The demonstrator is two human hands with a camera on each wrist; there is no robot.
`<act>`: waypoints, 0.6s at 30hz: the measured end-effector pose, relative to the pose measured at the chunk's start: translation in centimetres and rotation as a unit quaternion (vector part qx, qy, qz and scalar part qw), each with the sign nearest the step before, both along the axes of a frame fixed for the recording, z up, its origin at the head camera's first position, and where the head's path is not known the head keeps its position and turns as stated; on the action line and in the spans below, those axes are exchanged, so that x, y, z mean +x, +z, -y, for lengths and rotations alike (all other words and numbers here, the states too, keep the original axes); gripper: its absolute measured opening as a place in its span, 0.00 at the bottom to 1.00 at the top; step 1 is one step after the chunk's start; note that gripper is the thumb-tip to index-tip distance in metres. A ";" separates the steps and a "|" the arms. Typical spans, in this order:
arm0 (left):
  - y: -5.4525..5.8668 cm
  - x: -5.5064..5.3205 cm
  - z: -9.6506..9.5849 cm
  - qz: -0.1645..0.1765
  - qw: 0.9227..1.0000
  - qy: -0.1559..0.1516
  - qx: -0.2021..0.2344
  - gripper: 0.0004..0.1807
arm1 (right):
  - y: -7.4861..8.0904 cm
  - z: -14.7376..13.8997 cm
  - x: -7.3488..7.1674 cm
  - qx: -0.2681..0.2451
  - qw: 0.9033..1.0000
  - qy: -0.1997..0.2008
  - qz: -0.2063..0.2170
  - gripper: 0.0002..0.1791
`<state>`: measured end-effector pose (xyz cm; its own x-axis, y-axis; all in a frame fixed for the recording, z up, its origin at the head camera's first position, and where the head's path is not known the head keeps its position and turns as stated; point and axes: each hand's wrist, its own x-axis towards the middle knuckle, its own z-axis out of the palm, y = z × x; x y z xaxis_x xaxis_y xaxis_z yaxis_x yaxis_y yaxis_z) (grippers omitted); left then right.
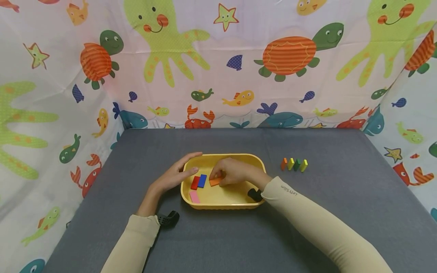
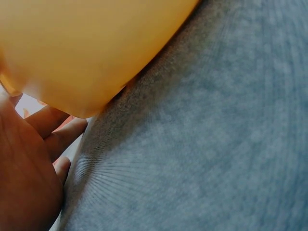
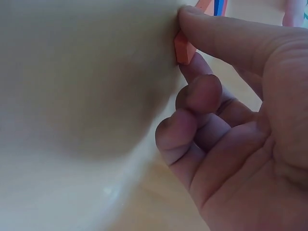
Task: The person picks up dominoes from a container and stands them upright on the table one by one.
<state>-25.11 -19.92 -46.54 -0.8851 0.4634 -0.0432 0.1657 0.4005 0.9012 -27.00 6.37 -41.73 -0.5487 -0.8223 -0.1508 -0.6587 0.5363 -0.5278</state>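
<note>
Inside the yellow tray, my right hand pinches an orange domino between thumb and fingers. In the right wrist view, one end of that orange domino shows past the thumb, and the other fingers are curled. My left hand touches the tray's left edge with its fingers extended. From the left wrist, the hand lies against the tray's outer wall. Left of the held piece lie a blue domino, a red domino and a pink domino.
Right of the tray, several dominoes stand upright in a row on the grey table: an orange one, yellow ones and a green one. A cloth printed with sea animals hangs behind and at the sides.
</note>
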 end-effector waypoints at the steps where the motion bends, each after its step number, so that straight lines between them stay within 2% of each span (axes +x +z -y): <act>1: 0.0 0.0 0.0 0.000 1.000 0.001 -0.001 0.30 | 0.0 0.0 0.0 -0.001 1.000 0.003 -0.002 0.17; 9: -0.2 -0.1 -0.1 0.002 1.000 -0.003 0.002 0.30 | 0.5 -0.4 0.0 0.006 1.000 0.001 0.010 0.18; 15: 0.1 0.0 -0.1 -0.003 1.000 -0.004 0.001 0.30 | 2.3 -1.6 -0.1 -0.011 1.000 -0.012 0.024 0.18; 18: 0.2 0.1 0.0 -0.004 1.000 -0.004 -0.002 0.30 | 3.2 -2.6 0.0 -0.026 0.999 -0.030 0.021 0.18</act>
